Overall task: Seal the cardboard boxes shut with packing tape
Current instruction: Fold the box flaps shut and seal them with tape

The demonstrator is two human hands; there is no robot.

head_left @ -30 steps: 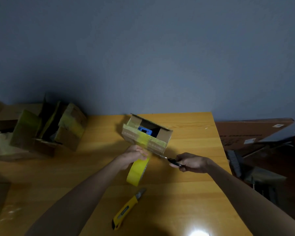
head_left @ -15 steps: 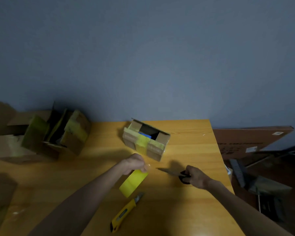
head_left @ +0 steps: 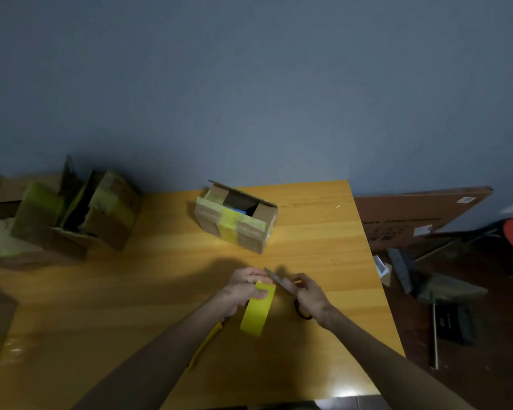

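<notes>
your left hand (head_left: pixel 245 287) grips the yellow tape roll (head_left: pixel 255 313) near its top, fingers curled round the rim. the roll hangs on edge below the fist. your right hand (head_left: pixel 310 294) holds the scissors (head_left: pixel 276 279), fingers through the dark handle, blades pointing up-left with the tip right at the top of the roll by your left fingertips. can't tell whether the blades are parted: too blurred.

the small box (head_left: pixel 234 229) sits on the table (head_left: pixel 323 250) straight ahead of your left hand, apart from both hands. its long axis runs left to right, slanting toward you at the right end. one yellow strip already crosses the near face, but the top gapes, with something blue (head_left: pixel 237 209) showing inside.

my read: you're working at the tape's free end, and the next strip has to go across that open top. the left hand is the nearer one, so lead with the roll and bring the scissors in from the right.

utility knife (head_left: pixel 203 346) lies under your left forearm. more boxes (head_left: pixel 107 214) at far left, flaps up.
</notes>
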